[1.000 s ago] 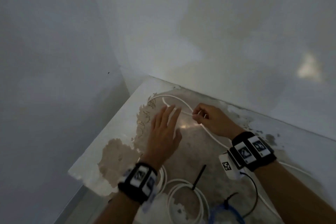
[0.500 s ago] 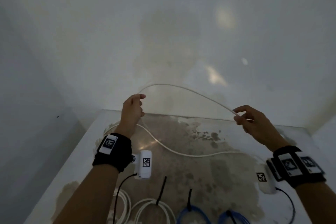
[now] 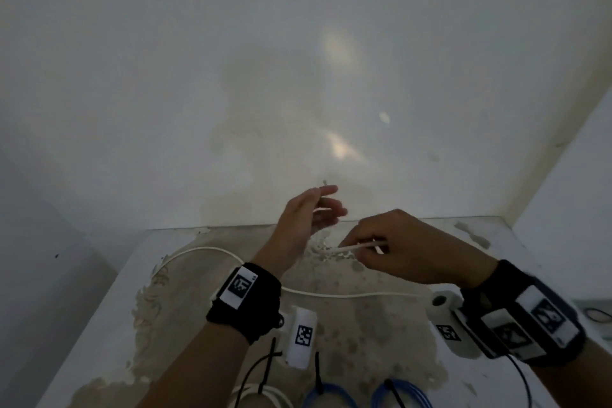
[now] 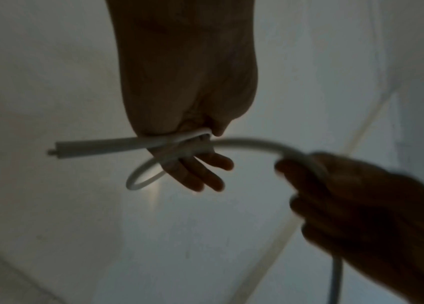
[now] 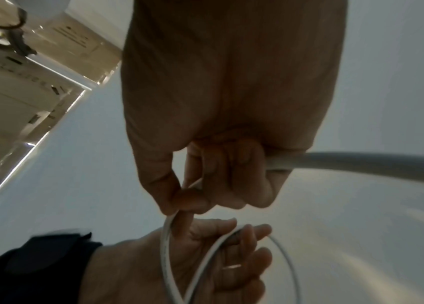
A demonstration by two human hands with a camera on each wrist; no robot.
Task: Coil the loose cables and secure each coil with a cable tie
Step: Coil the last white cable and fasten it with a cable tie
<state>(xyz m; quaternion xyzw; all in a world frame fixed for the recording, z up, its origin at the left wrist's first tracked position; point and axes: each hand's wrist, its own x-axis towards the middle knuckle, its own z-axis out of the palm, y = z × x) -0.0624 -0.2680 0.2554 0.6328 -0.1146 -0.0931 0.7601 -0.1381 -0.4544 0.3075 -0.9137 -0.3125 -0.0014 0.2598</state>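
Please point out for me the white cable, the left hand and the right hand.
white cable (image 4: 112, 144), left wrist view: straight end section beside the plug.
left hand (image 3: 303, 215), head view: back of the palm.
right hand (image 3: 417, 252), head view: back of the hand.

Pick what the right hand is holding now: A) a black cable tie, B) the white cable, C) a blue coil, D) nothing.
B: the right hand pinches the white cable, feeding it toward the loop at the left hand.
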